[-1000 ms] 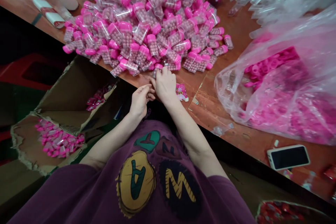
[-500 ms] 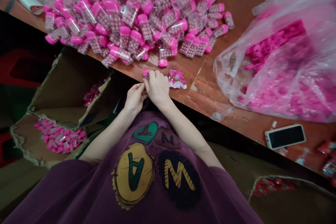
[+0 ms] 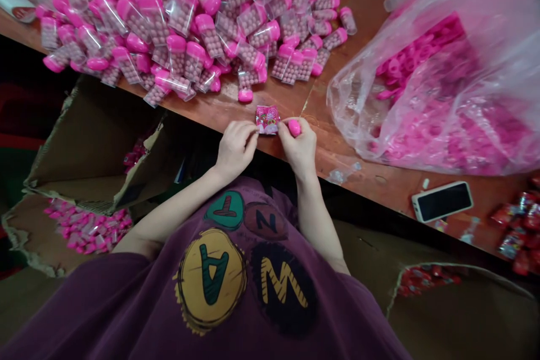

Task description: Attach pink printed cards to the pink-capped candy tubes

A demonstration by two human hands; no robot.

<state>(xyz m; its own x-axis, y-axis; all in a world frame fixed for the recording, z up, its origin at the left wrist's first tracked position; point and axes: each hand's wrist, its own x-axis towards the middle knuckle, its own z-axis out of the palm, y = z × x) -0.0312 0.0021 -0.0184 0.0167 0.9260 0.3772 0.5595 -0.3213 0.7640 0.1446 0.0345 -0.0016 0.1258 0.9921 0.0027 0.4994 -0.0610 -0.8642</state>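
At the table's near edge my left hand [image 3: 237,147] pinches the left side of a small pink printed sticker sheet [image 3: 267,120]. My right hand [image 3: 300,145] is closed on a pink-capped candy bottle [image 3: 294,127], of which mostly the cap shows, and its fingers also touch the sheet's right side. A big heap of clear bottles with pink caps and pink balls [image 3: 189,22] covers the wooden table [image 3: 358,101] just beyond my hands.
A clear plastic bag of loose pink caps [image 3: 439,90] lies at the right. A phone [image 3: 442,201] rests near the table's edge. An open cardboard box with finished bottles [image 3: 88,228] stands low on the left. Red packets [image 3: 521,225] lie at far right.
My right hand took a bottle from the heap's edge and drew it to the right. Both hands have come to the sticker sheet, and the view has shifted slightly right.
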